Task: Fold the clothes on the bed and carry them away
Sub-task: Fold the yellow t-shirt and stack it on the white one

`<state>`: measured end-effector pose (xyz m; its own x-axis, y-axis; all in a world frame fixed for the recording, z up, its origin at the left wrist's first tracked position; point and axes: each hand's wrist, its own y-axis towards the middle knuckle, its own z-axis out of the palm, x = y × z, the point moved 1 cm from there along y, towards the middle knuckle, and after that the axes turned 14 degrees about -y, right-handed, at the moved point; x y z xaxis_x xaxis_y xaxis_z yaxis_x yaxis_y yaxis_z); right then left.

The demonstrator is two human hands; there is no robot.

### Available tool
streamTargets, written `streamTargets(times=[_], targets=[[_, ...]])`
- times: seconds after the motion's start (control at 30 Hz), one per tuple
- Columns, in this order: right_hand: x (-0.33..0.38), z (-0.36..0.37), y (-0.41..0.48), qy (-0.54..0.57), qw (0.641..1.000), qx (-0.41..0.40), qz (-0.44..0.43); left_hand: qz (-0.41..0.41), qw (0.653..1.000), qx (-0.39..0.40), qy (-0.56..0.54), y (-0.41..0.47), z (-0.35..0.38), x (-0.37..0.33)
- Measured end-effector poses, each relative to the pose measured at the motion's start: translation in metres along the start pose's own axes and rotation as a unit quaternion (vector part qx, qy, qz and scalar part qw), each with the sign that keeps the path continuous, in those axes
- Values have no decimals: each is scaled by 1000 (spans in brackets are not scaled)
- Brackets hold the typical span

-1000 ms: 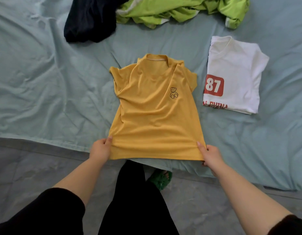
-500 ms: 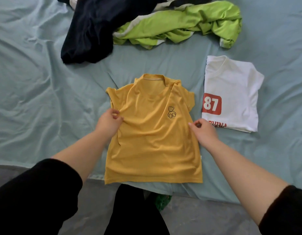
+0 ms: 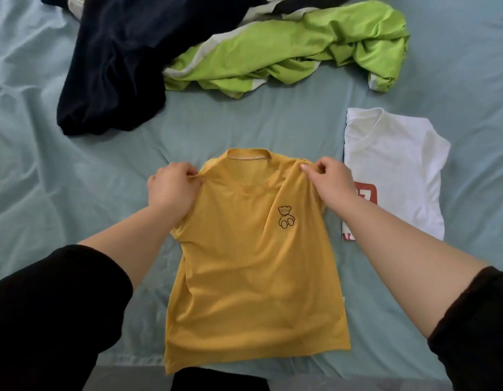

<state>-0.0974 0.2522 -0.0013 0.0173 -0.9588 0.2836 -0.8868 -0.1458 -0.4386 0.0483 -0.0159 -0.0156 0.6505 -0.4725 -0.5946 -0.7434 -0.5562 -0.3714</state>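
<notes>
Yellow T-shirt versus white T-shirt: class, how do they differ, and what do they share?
The yellow T-shirt lies full length; the white T-shirt is folded. The left hand and right hand pinch the yellow T-shirt's shoulders; neither holds the white T-shirt. The yellow T-shirt bears a bear outline, the white T-shirt a red patch. Both lie on the bed sheet.

Grey floor strip along bottom edge; black trousers at centre bottom.

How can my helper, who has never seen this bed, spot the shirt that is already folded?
On the pale green bed sheet, look right of the yellow T-shirt spread mid-bed. The white T-shirt lies there folded; it alone has a red number patch.
</notes>
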Motion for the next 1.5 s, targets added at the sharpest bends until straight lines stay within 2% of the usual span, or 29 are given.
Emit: streamTargets(times=[0.07, 0.1, 0.2, 0.3, 0.47, 0.63, 0.73, 0.93, 1.13, 1.23, 1.37, 1.5], targets=[[-17, -16, 1, 21, 998, -63, 10, -35, 995, -6, -95, 12, -14, 7], [-25, -24, 1, 6, 997, -81, 18, -32, 994, -13, -107, 19, -21, 10], [-45, -36, 6, -109, 992, -51, 40, -16, 997, -13, -70, 39, -39, 20], [-51, -32, 10, -194, 980, 15, 40, -25, 998, 36, -46, 51, -41, 24], [-21, -21, 20, -194, 979, -51, -26, 4, 995, 60, -75, 51, -34, 15], [6, -11, 39, -199, 974, 103, -24, 85, 987, 120, 63, 46, -11, -7], [8, -12, 44, -209, 963, 165, -43, 61, 990, 109, 67, 47, -5, -15], [17, -28, 47, -129, 977, 152, -71, 45, 994, 92, 30, 55, -20, -26], [42, -48, 50, -273, 927, 240, -88, 76, 984, 111, 114, 74, -36, -43], [52, -53, 56, -242, 936, 237, -91, 44, 986, 137, 80, 80, -37, -51], [55, -53, 63, -187, 936, 290, -73, -18, 986, 159, -36, 79, -34, -53], [52, -50, 64, -256, 919, 290, -78, -18, 982, 181, -55, 76, -33, -48]])
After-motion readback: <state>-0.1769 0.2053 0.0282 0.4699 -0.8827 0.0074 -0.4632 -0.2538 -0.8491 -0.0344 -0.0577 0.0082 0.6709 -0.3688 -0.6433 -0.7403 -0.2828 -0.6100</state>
